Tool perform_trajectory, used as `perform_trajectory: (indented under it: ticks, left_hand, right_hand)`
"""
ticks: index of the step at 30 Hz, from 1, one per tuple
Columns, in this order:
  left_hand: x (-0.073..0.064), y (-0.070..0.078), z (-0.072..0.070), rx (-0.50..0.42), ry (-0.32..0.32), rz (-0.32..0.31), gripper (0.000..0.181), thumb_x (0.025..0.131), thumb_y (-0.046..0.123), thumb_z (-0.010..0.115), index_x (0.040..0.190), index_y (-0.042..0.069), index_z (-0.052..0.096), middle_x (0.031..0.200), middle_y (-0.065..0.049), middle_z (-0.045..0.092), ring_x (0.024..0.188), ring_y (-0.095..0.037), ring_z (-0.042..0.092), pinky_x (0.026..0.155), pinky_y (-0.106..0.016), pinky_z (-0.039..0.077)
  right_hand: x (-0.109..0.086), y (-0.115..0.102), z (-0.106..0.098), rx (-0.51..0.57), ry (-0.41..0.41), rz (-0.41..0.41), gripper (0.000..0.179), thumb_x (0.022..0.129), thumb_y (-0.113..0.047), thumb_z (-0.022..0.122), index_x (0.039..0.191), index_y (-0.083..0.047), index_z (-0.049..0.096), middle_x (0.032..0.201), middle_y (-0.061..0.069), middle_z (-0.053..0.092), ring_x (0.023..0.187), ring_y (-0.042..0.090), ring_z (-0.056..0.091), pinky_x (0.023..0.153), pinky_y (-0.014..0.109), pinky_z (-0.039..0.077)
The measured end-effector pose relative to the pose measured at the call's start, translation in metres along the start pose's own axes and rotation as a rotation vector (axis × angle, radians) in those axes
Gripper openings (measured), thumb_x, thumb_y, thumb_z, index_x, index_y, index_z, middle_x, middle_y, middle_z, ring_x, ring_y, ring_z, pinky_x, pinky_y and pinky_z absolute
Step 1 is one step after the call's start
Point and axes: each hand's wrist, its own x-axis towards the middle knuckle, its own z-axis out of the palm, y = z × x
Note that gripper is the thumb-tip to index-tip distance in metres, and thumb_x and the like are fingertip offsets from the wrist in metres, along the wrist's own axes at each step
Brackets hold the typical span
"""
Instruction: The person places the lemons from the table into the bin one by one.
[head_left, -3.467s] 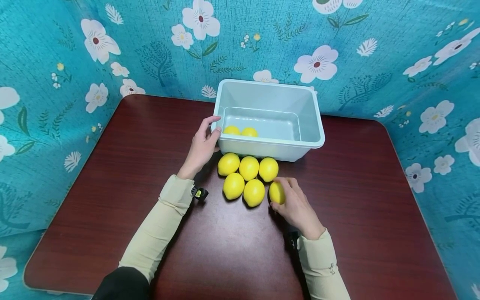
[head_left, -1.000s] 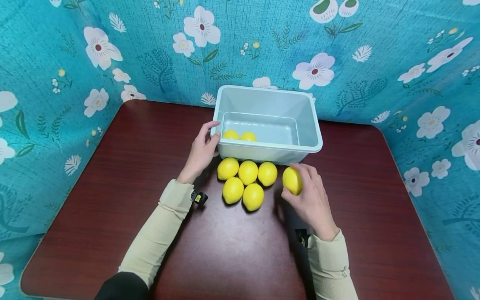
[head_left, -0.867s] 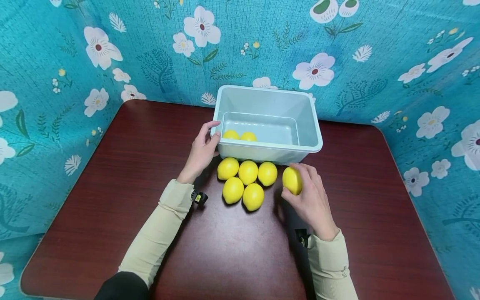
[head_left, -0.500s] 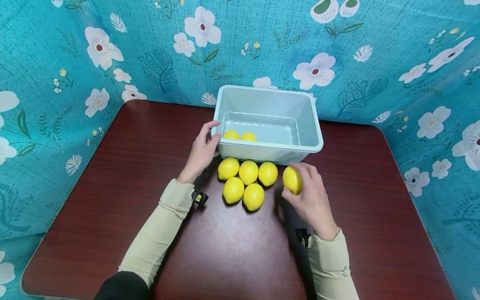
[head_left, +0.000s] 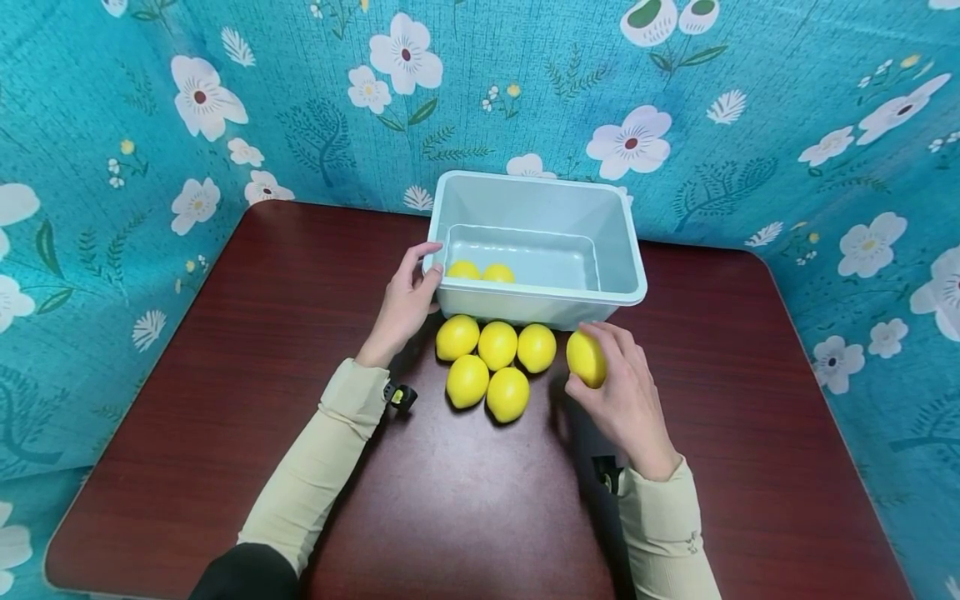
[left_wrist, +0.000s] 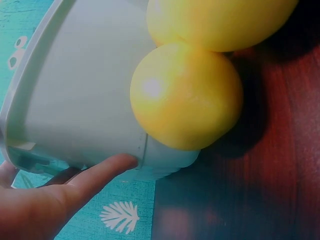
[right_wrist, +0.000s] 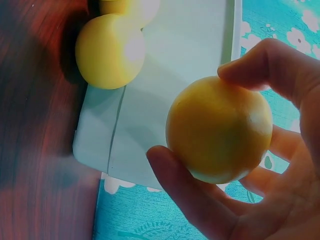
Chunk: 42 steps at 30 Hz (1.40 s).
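Note:
In the head view, my right hand (head_left: 618, 387) holds a yellow lemon (head_left: 586, 359) between thumb and fingers, above the table in front of the bin's right part. The right wrist view shows this lemon (right_wrist: 218, 129) with the fingertips around it, apart from the bin wall. My left hand (head_left: 405, 300) grips the left front corner of a pale blue plastic bin (head_left: 540, 297). One finger (left_wrist: 107, 172) lies along the bin's outside in the left wrist view. Two lemons (head_left: 498, 273) sit inside, partly hidden by the front wall.
Several lemons stand in two rows on the dark red-brown table (head_left: 480, 500), a back row (head_left: 497, 345) close to the bin and a front row (head_left: 507, 395). Behind the bin hangs a teal flowered cloth (head_left: 510, 108), which also covers both sides.
Since 3.5 seconds ago, my right hand has lifted a lemon from the front row and moved it right and toward the bin. Over the last second it has barely shifted. My left hand stays put.

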Motion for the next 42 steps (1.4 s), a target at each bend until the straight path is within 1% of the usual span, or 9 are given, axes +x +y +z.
perform_trajectory:
  ticks: [5, 11, 14, 17, 22, 28, 35, 38, 42]
  left_hand:
    - [0.0001, -0.0005, 0.0002, 0.001, 0.002, 0.003, 0.037, 0.101, 0.037, 0.046, 0.138, 0.035, 0.043, 0.100, -0.008, 0.043, 0.102, -0.030, 0.051, 0.087, -0.053, 0.054]
    - [0.0008, -0.0014, 0.0003, -0.006, 0.002, 0.011, 0.036, 0.101, 0.037, 0.046, 0.137, 0.036, 0.043, 0.089, -0.007, 0.036, 0.098, -0.040, 0.047, 0.087, -0.053, 0.054]
    - [0.0009, -0.0015, 0.0002, 0.000, 0.004, 0.009, 0.036, 0.101, 0.038, 0.046, 0.137, 0.036, 0.043, 0.087, -0.006, 0.035, 0.095, -0.039, 0.047, 0.087, -0.052, 0.054]
    - [0.0011, -0.0011, 0.0001, 0.002, 0.002, 0.006, 0.036, 0.101, 0.038, 0.046, 0.137, 0.036, 0.043, 0.090, -0.008, 0.038, 0.095, -0.036, 0.048, 0.087, -0.052, 0.054]
    - [0.0014, -0.0013, 0.0001, 0.000, -0.003, 0.008, 0.038, 0.101, 0.037, 0.046, 0.138, 0.034, 0.043, 0.104, -0.011, 0.047, 0.102, -0.029, 0.052, 0.087, -0.053, 0.054]
    - [0.0013, -0.0017, 0.0004, 0.000, -0.004, 0.012, 0.037, 0.101, 0.038, 0.046, 0.137, 0.035, 0.043, 0.101, -0.009, 0.047, 0.102, -0.026, 0.052, 0.087, -0.051, 0.055]
    - [0.0006, -0.0021, 0.0006, -0.005, -0.001, 0.019, 0.037, 0.101, 0.036, 0.047, 0.137, 0.035, 0.043, 0.089, -0.007, 0.040, 0.099, -0.033, 0.052, 0.086, -0.053, 0.054]
    - [0.0004, -0.0021, 0.0002, -0.008, -0.003, 0.017, 0.037, 0.101, 0.036, 0.047, 0.138, 0.034, 0.043, 0.096, -0.010, 0.045, 0.102, -0.029, 0.053, 0.087, -0.054, 0.054]
    - [-0.0006, -0.0011, -0.0007, -0.008, -0.007, 0.013, 0.038, 0.101, 0.036, 0.047, 0.138, 0.033, 0.042, 0.114, -0.012, 0.050, 0.106, -0.026, 0.053, 0.088, -0.054, 0.053]
  right_hand:
    - [0.0000, -0.0003, -0.0006, 0.004, -0.002, 0.005, 0.060, 0.076, -0.011, 0.073, 0.133, -0.012, 0.054, 0.136, 0.012, 0.048, 0.106, 0.033, 0.047, 0.076, 0.045, 0.042]
    - [-0.0005, -0.0005, -0.0012, 0.009, 0.000, 0.002, 0.060, 0.076, -0.010, 0.072, 0.133, -0.011, 0.054, 0.136, 0.013, 0.047, 0.108, 0.033, 0.047, 0.077, 0.047, 0.042]
    - [-0.0007, -0.0005, -0.0013, 0.008, 0.003, 0.002, 0.060, 0.076, -0.010, 0.072, 0.133, -0.011, 0.054, 0.136, 0.013, 0.047, 0.108, 0.033, 0.047, 0.077, 0.047, 0.043]
    - [-0.0007, -0.0005, -0.0013, 0.006, 0.003, 0.004, 0.060, 0.077, -0.011, 0.072, 0.133, -0.011, 0.054, 0.137, 0.013, 0.047, 0.108, 0.033, 0.047, 0.077, 0.047, 0.043]
    - [-0.0011, -0.0005, -0.0016, 0.007, 0.002, 0.008, 0.060, 0.077, -0.010, 0.072, 0.134, -0.011, 0.053, 0.137, 0.014, 0.047, 0.109, 0.033, 0.047, 0.078, 0.048, 0.043]
    - [-0.0017, -0.0005, -0.0013, 0.007, 0.008, 0.013, 0.060, 0.077, -0.010, 0.072, 0.134, -0.011, 0.054, 0.136, 0.013, 0.048, 0.108, 0.033, 0.047, 0.077, 0.047, 0.044]
    - [-0.0021, -0.0010, -0.0013, 0.011, 0.012, 0.014, 0.060, 0.076, -0.011, 0.072, 0.133, -0.011, 0.054, 0.136, 0.013, 0.048, 0.108, 0.032, 0.047, 0.076, 0.047, 0.043]
    - [-0.0022, -0.0010, -0.0016, 0.018, 0.011, 0.011, 0.060, 0.076, -0.011, 0.073, 0.133, -0.010, 0.054, 0.136, 0.013, 0.048, 0.108, 0.032, 0.047, 0.077, 0.047, 0.043]
    - [-0.0020, -0.0008, -0.0020, 0.031, 0.008, 0.012, 0.060, 0.076, -0.011, 0.073, 0.133, -0.010, 0.054, 0.136, 0.013, 0.048, 0.108, 0.032, 0.047, 0.078, 0.047, 0.044]
